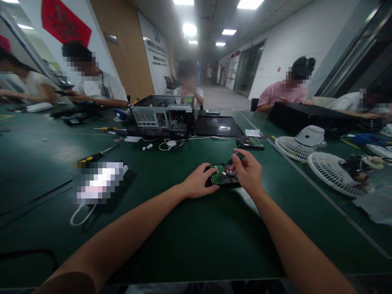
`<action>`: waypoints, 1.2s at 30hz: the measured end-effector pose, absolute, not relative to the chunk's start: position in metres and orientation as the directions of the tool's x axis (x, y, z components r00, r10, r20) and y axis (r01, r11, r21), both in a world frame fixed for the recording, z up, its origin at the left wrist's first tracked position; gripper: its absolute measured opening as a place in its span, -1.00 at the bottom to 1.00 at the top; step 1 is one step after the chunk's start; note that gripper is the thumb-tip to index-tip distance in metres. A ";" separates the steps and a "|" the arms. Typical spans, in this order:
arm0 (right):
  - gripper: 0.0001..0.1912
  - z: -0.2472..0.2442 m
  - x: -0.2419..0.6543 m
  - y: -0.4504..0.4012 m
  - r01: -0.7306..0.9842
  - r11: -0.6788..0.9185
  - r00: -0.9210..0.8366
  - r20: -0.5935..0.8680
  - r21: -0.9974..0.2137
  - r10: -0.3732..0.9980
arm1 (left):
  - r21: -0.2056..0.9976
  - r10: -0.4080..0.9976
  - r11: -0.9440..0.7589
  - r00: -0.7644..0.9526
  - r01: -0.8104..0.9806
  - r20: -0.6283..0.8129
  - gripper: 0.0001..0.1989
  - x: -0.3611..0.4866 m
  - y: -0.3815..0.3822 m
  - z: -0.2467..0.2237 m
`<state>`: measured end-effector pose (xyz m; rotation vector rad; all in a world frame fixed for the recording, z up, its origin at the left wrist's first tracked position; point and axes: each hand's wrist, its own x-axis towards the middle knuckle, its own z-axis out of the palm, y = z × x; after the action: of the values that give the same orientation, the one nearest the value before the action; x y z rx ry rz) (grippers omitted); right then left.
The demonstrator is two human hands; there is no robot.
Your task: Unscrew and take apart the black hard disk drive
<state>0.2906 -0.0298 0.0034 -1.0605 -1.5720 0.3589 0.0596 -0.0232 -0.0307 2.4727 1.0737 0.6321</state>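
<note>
A hard drive [227, 178] lies on the green table [183, 241] in front of me, its green circuit board and dark metal underside facing up. My left hand [199, 181] grips its left end, thumb on the near edge and fingers over the far side. Above the right end of the drive, my right hand [247, 169] is closed in a pinch on a small dark object [238, 156]. Its kind is hard to make out, as the fingers cover most of it. Just beyond lies a second hard drive [250, 143].
An open computer case [162, 118] and a dark flat panel [219, 125] stand ahead. Fan grilles [292, 148] lie to the right. At left are a yellow-black screwdriver [92, 158] and a blurred-out device [99, 182] with a white cable. Several people sit around the table.
</note>
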 end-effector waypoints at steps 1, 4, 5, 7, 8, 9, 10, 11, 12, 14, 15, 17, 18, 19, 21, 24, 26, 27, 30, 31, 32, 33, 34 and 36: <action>-0.59 0.004 0.290 -0.030 0.375 0.531 0.079 0.597 -0.760 0.798 | 0.497 0.752 -0.640 0.609 0.586 0.252 -0.22 0.059 -0.023 -0.030; -0.60 0.007 0.286 -0.032 0.247 0.503 0.109 0.539 -0.828 0.835 | 0.491 0.751 -0.641 0.613 0.590 0.245 -0.22 0.059 -0.024 -0.029; -0.60 0.008 0.285 -0.032 0.227 0.500 0.109 0.532 -0.836 0.840 | 0.490 0.750 -0.642 0.616 0.590 0.240 -0.22 0.059 -0.024 -0.028; -0.59 0.009 0.284 -0.032 0.197 0.493 0.106 0.518 -0.848 0.849 | 0.495 0.751 -0.638 0.618 0.590 0.231 -0.22 0.058 -0.024 -0.027; -0.59 0.009 0.284 -0.032 0.187 0.490 0.103 0.513 -0.851 0.852 | 0.499 0.754 -0.634 0.617 0.591 0.226 -0.22 0.058 -0.024 -0.027; -0.59 0.009 0.284 -0.031 0.176 0.491 0.101 0.512 -0.853 0.853 | 0.502 0.757 -0.629 0.614 0.594 0.222 -0.22 0.058 -0.024 -0.028; -0.59 0.010 0.284 -0.031 0.161 0.494 0.101 0.512 -0.854 0.853 | 0.503 0.760 -0.625 0.612 0.597 0.218 -0.22 0.058 -0.024 -0.028; -0.60 0.010 0.284 -0.031 0.142 0.496 0.102 0.511 -0.857 0.854 | 0.501 0.761 -0.624 0.611 0.600 0.217 -0.21 0.058 -0.024 -0.028; -0.60 0.010 0.284 -0.031 0.119 0.493 0.100 0.504 -0.862 0.858 | 0.497 0.761 -0.626 0.612 0.601 0.218 -0.21 0.059 -0.024 -0.029; -0.59 0.010 0.284 -0.030 0.071 0.473 0.091 0.478 -0.878 0.874 | 0.488 0.755 -0.635 0.616 0.599 0.226 -0.21 0.059 -0.023 -0.029; -0.59 0.010 0.284 -0.030 0.049 0.459 0.083 0.461 -0.887 0.883 | 0.483 0.750 -0.641 0.619 0.596 0.232 -0.21 0.059 -0.023 -0.030; -0.60 0.010 0.285 -0.028 0.010 0.434 0.069 0.434 -0.901 0.898 | 0.477 0.746 -0.648 0.620 0.594 0.243 -0.21 0.059 -0.023 -0.030; -0.61 0.010 0.286 -0.028 -0.011 0.424 0.068 0.422 -0.906 0.904 | 0.475 0.745 -0.650 0.620 0.593 0.245 -0.21 0.059 -0.023 -0.030; -0.62 0.010 0.286 -0.027 -0.033 0.413 0.069 0.410 -0.910 0.909 | 0.473 0.744 -0.651 0.620 0.593 0.248 -0.22 0.059 -0.023 -0.030; -0.62 0.010 0.287 -0.026 -0.071 0.386 0.073 0.382 -0.920 0.921 | 0.468 0.743 -0.654 0.620 0.594 0.251 -0.22 0.060 -0.024 -0.030; -0.62 0.010 0.289 -0.025 -0.122 0.343 0.076 0.336 -0.931 0.939 | 0.464 0.744 -0.653 0.621 0.599 0.246 -0.22 0.060 -0.024 -0.030; -0.65 0.011 0.290 -0.025 -0.164 0.319 0.075 0.310 -0.934 0.948 | 0.467 0.748 -0.647 0.620 0.603 0.236 -0.22 0.059 -0.024 -0.030; -0.66 0.012 0.290 -0.025 -0.187 0.307 0.067 0.300 -0.933 0.952 | 0.469 0.748 -0.646 0.621 0.602 0.234 -0.23 0.059 -0.024 -0.029; -0.70 0.015 0.289 -0.027 -0.247 0.277 0.038 0.277 -0.928 0.960 | 0.477 0.745 -0.648 0.624 0.594 0.235 -0.23 0.059 -0.024 -0.029; -0.71 0.015 0.288 -0.028 -0.265 0.271 0.033 0.273 -0.925 0.962 | 0.480 0.746 -0.647 0.623 0.592 0.237 -0.23 0.059 -0.024 -0.029; -0.71 0.016 0.287 -0.029 -0.284 0.268 0.032 0.270 -0.921 0.962 | 0.480 0.748 -0.646 0.620 0.594 0.239 -0.23 0.059 -0.024 -0.029; -0.71 0.016 0.286 -0.029 -0.300 0.264 0.033 0.267 -0.916 0.963 | 0.480 0.750 -0.644 0.616 0.596 0.241 -0.23 0.060 -0.024 -0.029; -0.71 0.016 0.285 -0.029 -0.314 0.261 0.034 0.264 -0.913 0.964 | 0.478 0.751 -0.643 0.615 0.599 0.240 -0.22 0.060 -0.024 -0.029; -0.71 0.016 0.284 -0.029 -0.337 0.255 0.036 0.259 -0.906 0.965 | 0.472 0.751 -0.644 0.616 0.602 0.239 -0.22 0.060 -0.024 -0.030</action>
<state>0.2843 -0.0292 0.0160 -0.7627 -1.0739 1.1659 0.0602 -0.0240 -0.0298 2.4972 1.0867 0.5997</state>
